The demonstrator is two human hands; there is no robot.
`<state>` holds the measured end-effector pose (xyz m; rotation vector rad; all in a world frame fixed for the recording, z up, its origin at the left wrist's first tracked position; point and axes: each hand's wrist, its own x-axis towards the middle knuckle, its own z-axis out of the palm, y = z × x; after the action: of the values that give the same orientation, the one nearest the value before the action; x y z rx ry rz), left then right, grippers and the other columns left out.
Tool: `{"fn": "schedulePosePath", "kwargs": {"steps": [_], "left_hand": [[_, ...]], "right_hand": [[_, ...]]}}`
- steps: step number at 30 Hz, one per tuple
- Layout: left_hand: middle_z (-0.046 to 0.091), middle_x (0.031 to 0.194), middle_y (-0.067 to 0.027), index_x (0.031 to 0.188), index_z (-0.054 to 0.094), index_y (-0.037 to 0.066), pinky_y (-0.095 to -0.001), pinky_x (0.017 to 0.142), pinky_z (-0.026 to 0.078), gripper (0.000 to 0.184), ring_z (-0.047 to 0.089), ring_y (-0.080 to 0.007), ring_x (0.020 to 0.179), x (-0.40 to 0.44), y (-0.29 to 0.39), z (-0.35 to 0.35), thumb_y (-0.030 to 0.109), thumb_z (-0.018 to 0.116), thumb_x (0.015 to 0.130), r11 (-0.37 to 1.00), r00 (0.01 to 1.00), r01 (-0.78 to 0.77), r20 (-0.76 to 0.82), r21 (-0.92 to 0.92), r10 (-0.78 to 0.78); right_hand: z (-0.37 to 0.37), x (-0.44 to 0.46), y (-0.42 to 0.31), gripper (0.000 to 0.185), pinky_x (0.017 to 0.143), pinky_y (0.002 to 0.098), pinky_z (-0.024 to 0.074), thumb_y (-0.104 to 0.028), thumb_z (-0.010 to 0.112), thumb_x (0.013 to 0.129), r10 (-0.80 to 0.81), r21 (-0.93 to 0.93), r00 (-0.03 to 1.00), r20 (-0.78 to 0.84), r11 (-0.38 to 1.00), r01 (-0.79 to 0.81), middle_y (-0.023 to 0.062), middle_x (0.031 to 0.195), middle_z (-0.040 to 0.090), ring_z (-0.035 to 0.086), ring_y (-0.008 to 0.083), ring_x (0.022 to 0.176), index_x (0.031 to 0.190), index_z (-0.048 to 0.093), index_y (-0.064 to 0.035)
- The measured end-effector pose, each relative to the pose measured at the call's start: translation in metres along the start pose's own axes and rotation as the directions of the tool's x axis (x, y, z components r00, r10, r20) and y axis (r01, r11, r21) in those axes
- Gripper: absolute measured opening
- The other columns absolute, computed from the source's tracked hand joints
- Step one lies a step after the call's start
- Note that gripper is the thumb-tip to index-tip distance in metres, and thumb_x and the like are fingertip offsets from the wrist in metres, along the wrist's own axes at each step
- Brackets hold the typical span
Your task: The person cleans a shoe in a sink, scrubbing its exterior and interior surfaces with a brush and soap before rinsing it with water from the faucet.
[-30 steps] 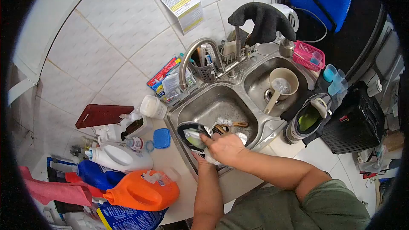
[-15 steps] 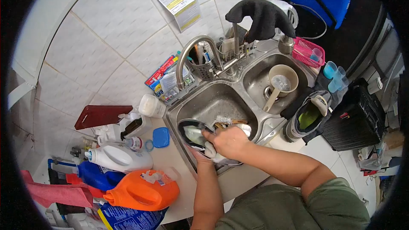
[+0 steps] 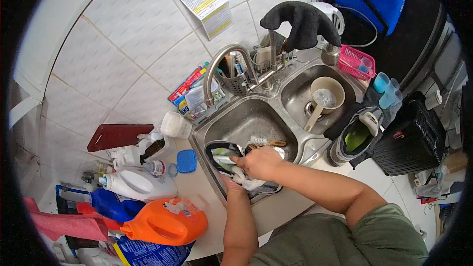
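A wet dark-and-grey shoe (image 3: 219, 149) with a pale green inside is tilted over the left sink basin (image 3: 246, 118), its opening facing up. My left hand (image 3: 232, 184) holds the shoe from below at the near side, most of its fingers hidden under it. Over the opening, my right hand (image 3: 262, 162) is closed, with a pale slim thing at its fingertips that reaches into the shoe; its kind is unclear. Whitish foam or cloth lies along the shoe's near part. Just beyond my right hand, a scrub brush (image 3: 258, 141) with white bristles and a wooden handle rests in the basin.
In the right basin stands a beige dipper (image 3: 340, 88). The other shoe (image 3: 355, 135) sits on the right counter. The curved faucet (image 3: 217, 64) arches over the left basin. Left are an orange detergent bottle (image 3: 167, 222), a white bottle (image 3: 152, 184) and a blue lid (image 3: 186, 160).
My right hand has shifted slightly over the shoe's opening, and the pale thing at its fingertips now shows more clearly. The shoe has turned slightly in my left hand.
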<state>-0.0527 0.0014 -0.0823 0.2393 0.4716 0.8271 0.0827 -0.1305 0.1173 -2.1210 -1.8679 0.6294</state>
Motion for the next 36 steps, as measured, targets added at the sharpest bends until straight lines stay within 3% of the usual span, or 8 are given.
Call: {"fn": "schedulePosePath", "kwargs": {"steps": [9,14,15,18,23,30,35,36], "left_hand": [[0.062,0.129,-0.0102,0.133,0.057,0.014,-0.046,0.102,0.047,0.066,0.061,-0.0281,0.113,-0.031,-0.001,0.067,0.066,0.048,0.092,0.996,0.995,-0.092,0.03,0.009,0.091],[0.062,0.129,-0.009,0.135,0.055,0.013,-0.0448,0.102,0.047,0.069,0.06,-0.0283,0.115,-0.012,-0.007,0.028,0.067,0.046,0.093,0.999,0.998,-0.054,-0.012,0.005,0.054],[0.064,0.123,-0.0068,0.131,0.058,0.014,-0.0429,0.098,0.049,0.059,0.062,-0.0257,0.108,-0.005,-0.007,0.003,0.06,0.049,0.095,0.976,0.948,0.142,0.306,-0.163,-0.087],[0.066,0.117,-0.0063,0.124,0.062,0.015,-0.0427,0.095,0.051,0.053,0.062,-0.0255,0.104,0.017,-0.007,-0.055,0.057,0.054,0.092,0.994,0.997,0.025,0.073,-0.105,-0.017],[0.062,0.128,-0.009,0.133,0.058,0.015,-0.0445,0.1,0.049,0.064,0.06,-0.0291,0.112,0.004,-0.002,-0.003,0.064,0.044,0.094,0.995,0.953,0.044,0.303,-0.091,-0.015],[0.063,0.127,-0.0084,0.132,0.057,0.013,-0.0437,0.102,0.047,0.066,0.06,-0.0274,0.115,-0.029,-0.002,0.067,0.065,0.044,0.094,0.994,0.992,-0.102,-0.065,0.047,0.105],[0.066,0.12,-0.0078,0.122,0.062,0.013,-0.0405,0.099,0.049,0.053,0.062,-0.026,0.112,-0.003,-0.006,0.007,0.057,0.052,0.094,0.99,0.949,0.048,0.314,-0.129,-0.005],[0.069,0.109,-0.0076,0.114,0.064,0.013,-0.0402,0.092,0.053,0.042,0.065,-0.0267,0.1,0.035,-0.006,-0.067,0.049,0.055,0.094,0.977,0.988,0.077,0.146,-0.201,-0.048]], "right_hand": [[0.03,-0.01,0.001,0.052,0.065,0.0399,0.056,-0.017,0.052,0.089,-0.021,-0.21,0.935,-0.355,0.976,-0.057,0.0127,0.084,0.07,0.071,0.0279,0.074,0.14,0.052,-0.0124],[0.013,0.004,-0.004,0.047,0.069,0.0467,0.0562,-0.02,0.052,0.092,0.17,0.065,0.977,-0.129,0.984,-0.163,0.0168,0.092,0.073,0.073,0.0327,0.082,0.139,0.054,-0.0149],[0.008,0.006,-0.007,0.047,0.069,0.0465,0.0562,-0.021,0.052,0.092,0.126,0.05,0.989,-0.081,0.991,-0.123,0.0171,0.091,0.073,0.073,0.0329,0.083,0.139,0.054,-0.0161],[-0.003,0.005,-0.016,0.049,0.072,0.0457,0.0561,-0.024,0.053,0.093,-0.007,0.001,0.998,0.061,1.0,0.007,0.0184,0.091,0.072,0.072,0.0327,0.086,0.141,0.053,-0.0197],[0.001,0.006,0.004,0.05,0.071,0.0446,0.056,-0.022,0.054,0.091,-0.003,-0.028,0.999,-0.049,1.0,0.002,0.0159,0.09,0.072,0.073,0.0304,0.083,0.141,0.053,-0.0179],[0.038,-0.012,-0.01,0.056,0.065,0.0438,0.0552,-0.016,0.052,0.089,0.137,-0.058,0.938,-0.319,0.985,-0.164,0.0148,0.083,0.07,0.071,0.0303,0.072,0.145,0.048,-0.019],[0.012,0.019,-0.004,0.037,0.076,0.0468,0.0555,-0.026,0.053,0.094,0.148,0.186,0.989,-0.02,0.972,-0.142,0.0189,0.092,0.072,0.071,0.0356,0.088,0.128,0.064,-0.0141],[0.01,0.02,-0.007,0.036,0.077,0.0476,0.055,-0.027,0.053,0.095,0.155,0.2,0.988,0.016,0.967,-0.155,0.0194,0.093,0.072,0.071,0.0359,0.089,0.126,0.065,-0.0157]]}}
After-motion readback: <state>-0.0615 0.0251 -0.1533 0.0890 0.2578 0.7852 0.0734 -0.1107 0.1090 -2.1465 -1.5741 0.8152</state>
